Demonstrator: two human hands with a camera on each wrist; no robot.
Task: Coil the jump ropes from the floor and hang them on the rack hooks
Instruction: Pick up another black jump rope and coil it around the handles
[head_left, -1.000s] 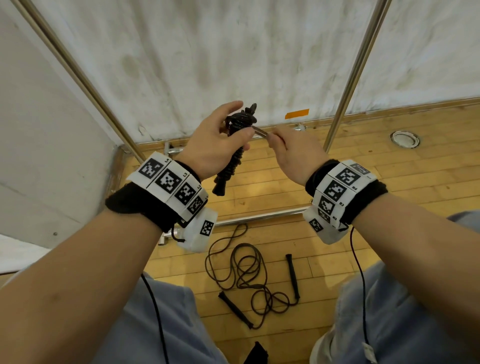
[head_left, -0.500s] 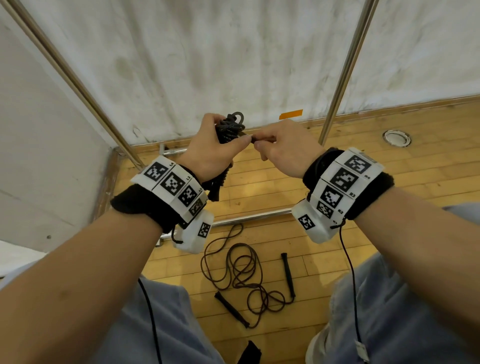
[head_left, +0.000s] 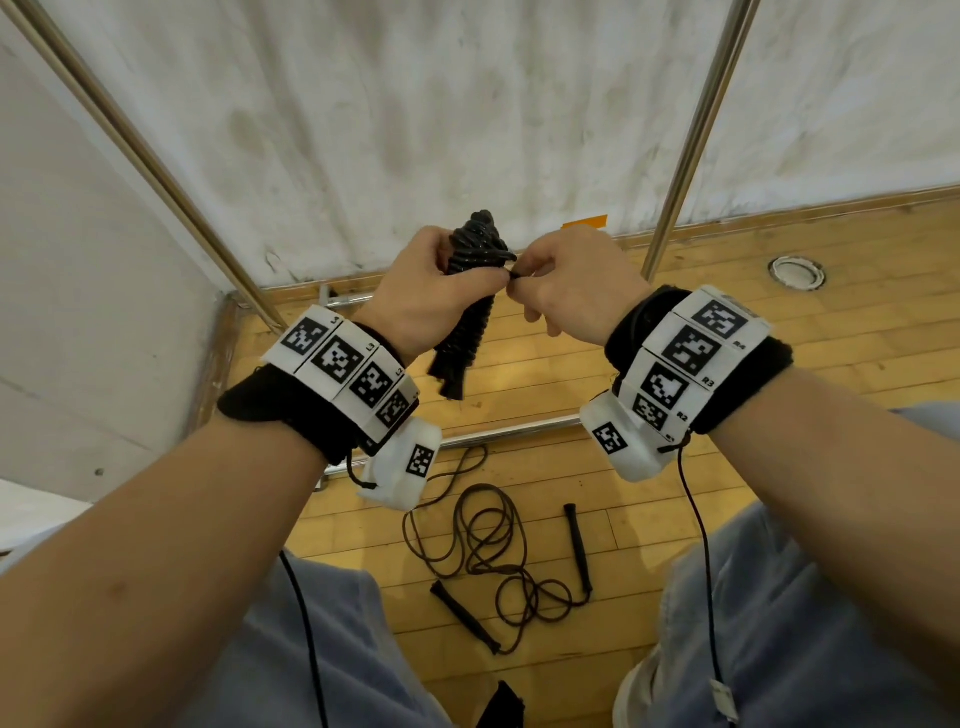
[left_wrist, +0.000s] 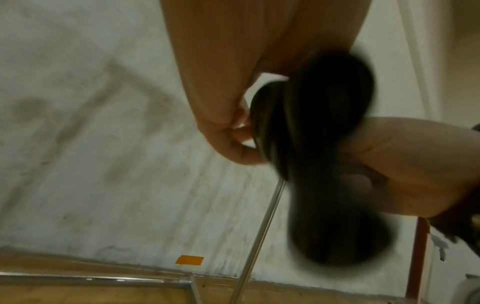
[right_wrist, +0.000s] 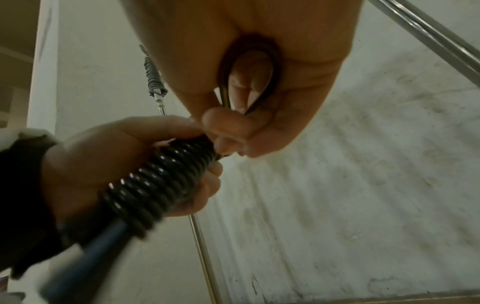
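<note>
A black jump rope wound tightly round its handles forms a coiled bundle (head_left: 470, 301) held upright in front of me. My left hand (head_left: 431, 296) grips the bundle (right_wrist: 158, 181) round its upper part. My right hand (head_left: 566, 283) pinches the rope's loose end (head_left: 514, 274) at the bundle's top; in the right wrist view a small loop of rope (right_wrist: 250, 82) lies in its palm. The bundle (left_wrist: 319, 160) is blurred in the left wrist view. A second black jump rope (head_left: 493, 551) lies loose and tangled on the wooden floor (head_left: 779, 415) below my hands.
A metal rack frame stands against the white wall: a slanted pole (head_left: 140, 156) at left, an upright pole (head_left: 696, 124) at right, and a low bar (head_left: 498, 434) along the floor. A grey coiled rope (right_wrist: 153, 78) hangs high up. A round floor fitting (head_left: 796, 271) sits at right.
Both hands rose slightly and came closer together. The short stretch of rope between them is gone; the right hand now pinches at the bundle's top. The floor rope stayed put.
</note>
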